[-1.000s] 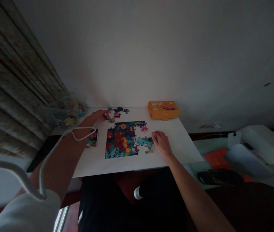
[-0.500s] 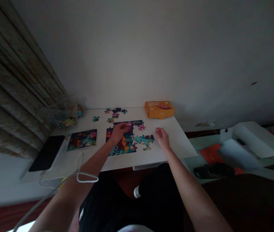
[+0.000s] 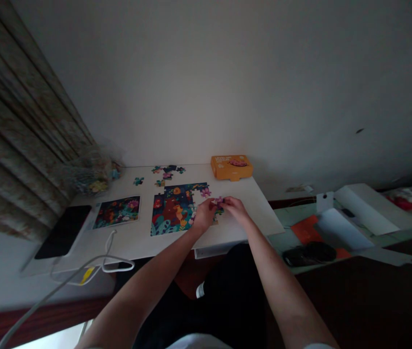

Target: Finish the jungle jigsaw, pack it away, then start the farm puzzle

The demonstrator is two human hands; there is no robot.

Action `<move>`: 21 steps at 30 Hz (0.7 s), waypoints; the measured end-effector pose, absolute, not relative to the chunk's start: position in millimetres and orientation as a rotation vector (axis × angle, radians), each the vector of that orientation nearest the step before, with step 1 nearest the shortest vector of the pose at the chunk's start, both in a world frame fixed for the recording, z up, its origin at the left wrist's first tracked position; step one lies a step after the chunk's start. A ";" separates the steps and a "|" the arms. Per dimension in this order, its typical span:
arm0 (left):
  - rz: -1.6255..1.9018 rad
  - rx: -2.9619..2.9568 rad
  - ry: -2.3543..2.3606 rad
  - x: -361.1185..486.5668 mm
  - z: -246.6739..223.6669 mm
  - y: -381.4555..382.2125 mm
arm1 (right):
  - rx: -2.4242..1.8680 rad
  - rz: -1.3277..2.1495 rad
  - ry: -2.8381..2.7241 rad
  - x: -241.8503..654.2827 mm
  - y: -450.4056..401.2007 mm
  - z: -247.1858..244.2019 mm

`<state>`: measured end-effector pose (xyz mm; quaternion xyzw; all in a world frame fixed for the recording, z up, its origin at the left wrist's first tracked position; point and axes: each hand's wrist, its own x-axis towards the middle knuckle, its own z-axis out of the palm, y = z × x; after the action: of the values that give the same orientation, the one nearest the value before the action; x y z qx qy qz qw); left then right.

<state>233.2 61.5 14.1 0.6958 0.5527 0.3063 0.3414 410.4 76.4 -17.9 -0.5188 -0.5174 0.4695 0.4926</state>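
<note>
A pink-purple puzzle piece is between my two hands, above the right part of a partly joined jigsaw puzzle. My left hand pinches its left side, fingers closed. From the right, my right hand has its fingertips closed on the same piece. Beneath the hands, the teal section of the puzzle is largely hidden. Just behind them a pink flower piece lies at the puzzle's upper right edge. Several loose puzzle pieces are spread at the back of the white table.
An orange puzzle box stands at the back right. To the left lie a picture card, a black tablet-like device and a clear plastic bag. A white cable loops over the front left edge. Open white packaging sits at right.
My left hand has moved right from the puzzle's upper middle, carrying the pink-purple piece. My right hand has come slightly left, and its fingers now meet that piece. The view has shifted slightly.
</note>
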 end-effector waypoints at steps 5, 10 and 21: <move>0.596 2.546 1.263 213.3 5.4 36.0 | -1.251 1.073 -1.145 416.7 83.2 -26.6; 0.451 2.675 1.250 207.5 0.8 27.2 | -1.351 0.969 -1.263 409.2 95.7 -42.2; 0.509 2.675 1.273 210.2 3.4 27.4 | -1.489 0.901 -1.578 420.2 122.7 -38.5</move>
<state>210.2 27.4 3.4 0.8879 0.4225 0.1690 0.0679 420.2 122.7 -38.5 -0.5848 -0.6196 0.3538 0.3859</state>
